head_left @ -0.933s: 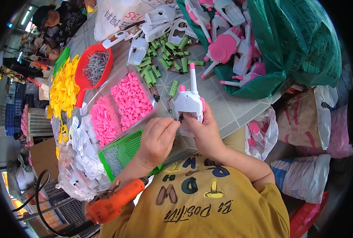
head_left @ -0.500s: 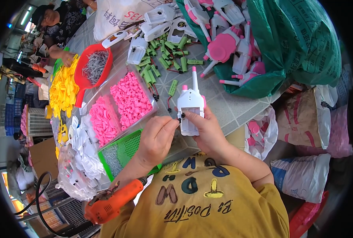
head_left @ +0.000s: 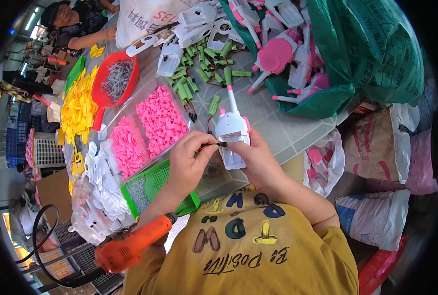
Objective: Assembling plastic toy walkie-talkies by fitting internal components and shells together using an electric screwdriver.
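Observation:
In my right hand (head_left: 259,158) is a white toy walkie-talkie-shaped housing (head_left: 233,127) with a pink-tipped antenna, its open compartment facing up. The right thumb presses at the compartment's edge beside a small black connector (head_left: 222,144). My left hand (head_left: 188,156) pinches the thin wires at that connector, just left of the housing. Whether the connector is joined to another plug inside, I cannot tell. A green cylindrical battery (head_left: 214,105) with wires lies just beyond the left fingers. By my left forearm hangs or rests an orange power screwdriver (head_left: 134,244) with a black cable.
A clear tray (head_left: 187,129) holds small pink parts. Near it are a red scoop (head_left: 99,93) of screws, a green basket (head_left: 155,181), yellow pieces (head_left: 79,110) and white pieces (head_left: 103,182). Batteries (head_left: 199,69) and a green sack (head_left: 337,93) of toys lie beyond. A co-worker's arm (head_left: 93,38) reaches in.
My left fingers have shifted and now pinch the wires visibly. The housing has tilted slightly left. The orange screwdriver has moved left and down. The co-worker's hand has left the yellow pieces.

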A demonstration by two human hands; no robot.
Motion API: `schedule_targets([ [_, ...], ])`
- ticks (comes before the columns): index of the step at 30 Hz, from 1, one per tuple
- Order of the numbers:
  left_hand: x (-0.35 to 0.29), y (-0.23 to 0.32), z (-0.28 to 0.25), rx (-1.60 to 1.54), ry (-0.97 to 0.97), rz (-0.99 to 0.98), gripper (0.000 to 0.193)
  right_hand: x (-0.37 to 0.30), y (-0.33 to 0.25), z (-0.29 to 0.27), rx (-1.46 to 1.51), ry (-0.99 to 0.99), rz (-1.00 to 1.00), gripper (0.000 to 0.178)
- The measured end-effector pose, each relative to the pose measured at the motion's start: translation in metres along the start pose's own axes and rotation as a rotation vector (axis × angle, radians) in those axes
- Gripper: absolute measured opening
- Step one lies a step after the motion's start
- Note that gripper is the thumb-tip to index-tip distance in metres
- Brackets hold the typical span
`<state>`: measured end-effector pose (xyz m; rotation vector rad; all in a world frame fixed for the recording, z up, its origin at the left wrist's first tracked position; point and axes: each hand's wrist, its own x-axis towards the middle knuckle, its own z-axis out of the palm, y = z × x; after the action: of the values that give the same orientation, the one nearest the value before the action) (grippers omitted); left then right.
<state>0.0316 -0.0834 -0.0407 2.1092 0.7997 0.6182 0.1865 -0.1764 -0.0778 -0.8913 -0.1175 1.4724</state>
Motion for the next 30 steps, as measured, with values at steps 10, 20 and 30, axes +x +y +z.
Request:
schedule_targets([
  [10, 0.003, -0.014, -0.014, -0.344, -0.161, -0.349, 0.013, 0.003, -0.004, -0.005, -0.094, -0.086, 0.140, 0.048],
  [20, 0.014, -0.011, -0.022, -0.172, -0.253, -0.271, 0.013, 0.006, -0.002, -0.005, -0.146, -0.048, 0.171, 0.044],
  [30, 0.023, -0.006, -0.025, -0.045, -0.355, -0.215, 0.016, 0.008, -0.001, -0.008, -0.199, -0.014, 0.211, 0.047],
])
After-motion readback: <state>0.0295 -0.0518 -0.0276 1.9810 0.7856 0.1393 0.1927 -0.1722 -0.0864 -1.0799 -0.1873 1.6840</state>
